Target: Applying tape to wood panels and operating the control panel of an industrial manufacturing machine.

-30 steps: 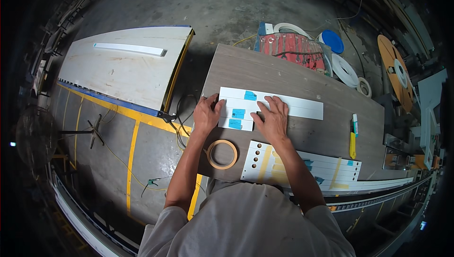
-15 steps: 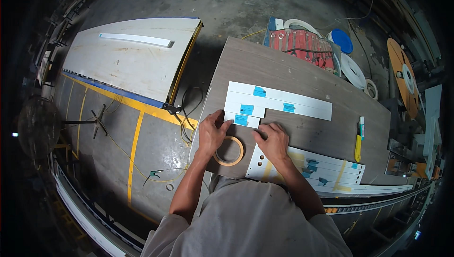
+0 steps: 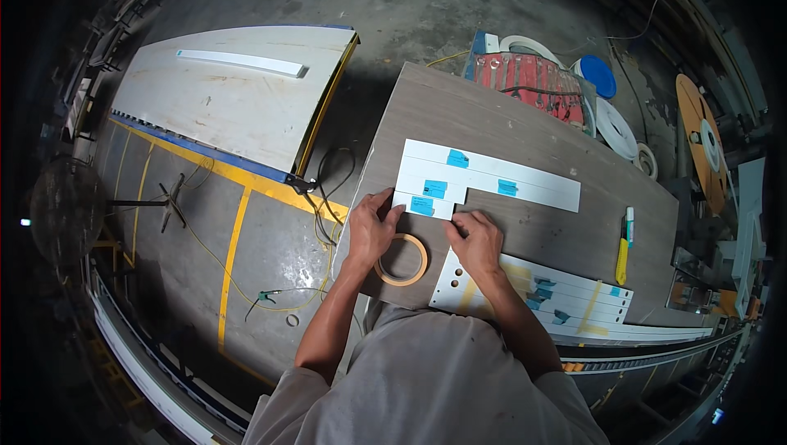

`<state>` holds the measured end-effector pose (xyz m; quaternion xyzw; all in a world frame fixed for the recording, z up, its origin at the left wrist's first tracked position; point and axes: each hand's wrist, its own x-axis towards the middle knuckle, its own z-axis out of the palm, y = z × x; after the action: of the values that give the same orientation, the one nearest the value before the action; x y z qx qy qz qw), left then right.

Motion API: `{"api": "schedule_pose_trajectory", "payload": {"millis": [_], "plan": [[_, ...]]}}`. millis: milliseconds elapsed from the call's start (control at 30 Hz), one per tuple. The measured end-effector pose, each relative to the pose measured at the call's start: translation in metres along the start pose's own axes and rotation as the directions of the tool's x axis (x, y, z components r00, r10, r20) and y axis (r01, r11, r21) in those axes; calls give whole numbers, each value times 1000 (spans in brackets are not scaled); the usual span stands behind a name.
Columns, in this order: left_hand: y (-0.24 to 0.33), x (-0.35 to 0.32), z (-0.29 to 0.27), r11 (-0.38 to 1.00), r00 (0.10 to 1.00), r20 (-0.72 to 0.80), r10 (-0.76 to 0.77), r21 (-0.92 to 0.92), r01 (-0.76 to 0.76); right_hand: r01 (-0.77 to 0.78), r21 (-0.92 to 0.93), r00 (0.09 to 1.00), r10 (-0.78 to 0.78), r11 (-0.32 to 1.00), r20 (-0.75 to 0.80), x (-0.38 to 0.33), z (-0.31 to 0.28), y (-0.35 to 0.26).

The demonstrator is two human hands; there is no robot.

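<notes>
The left hand (image 3: pixel 370 232) is being rested on the bench (image 3: pixel 508 117) at the left rim of the tape roll (image 3: pixel 401 259), its fingers loosely curled and touching the roll, having been brought back from the white strips (image 3: pixel 484 176) pressed a second ago. To its right, the right hand (image 3: pixel 477 238), likewise withdrawn, is being held half-curled just below the lowest strip; whether anything is being pinched cannot be told. The taped strips are being left untouched, which suggests more tape is being fetched.

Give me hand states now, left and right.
Left hand: fingers curled on the tape roll, apparently gripping it.
Right hand: resting beside the short white strip; grip cannot be told.
</notes>
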<state>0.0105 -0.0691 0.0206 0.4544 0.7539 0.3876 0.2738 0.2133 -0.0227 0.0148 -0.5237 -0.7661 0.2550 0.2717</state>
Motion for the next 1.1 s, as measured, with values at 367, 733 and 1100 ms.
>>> {"api": "schedule_pose_trajectory", "payload": {"millis": [367,733,1100], "plan": [[2,0,0,1000,1000,-9,22,11,-22,-25,36,1000,25,999,-10,-1,1,0],[0,0,2,999,999,-24,40,21,-40,-24,66,999,26,998,-31,-1,3,2],[-2,0,2,998,998,-17,54,11,-54,-18,57,999,21,998,-43,-1,3,2]]}}
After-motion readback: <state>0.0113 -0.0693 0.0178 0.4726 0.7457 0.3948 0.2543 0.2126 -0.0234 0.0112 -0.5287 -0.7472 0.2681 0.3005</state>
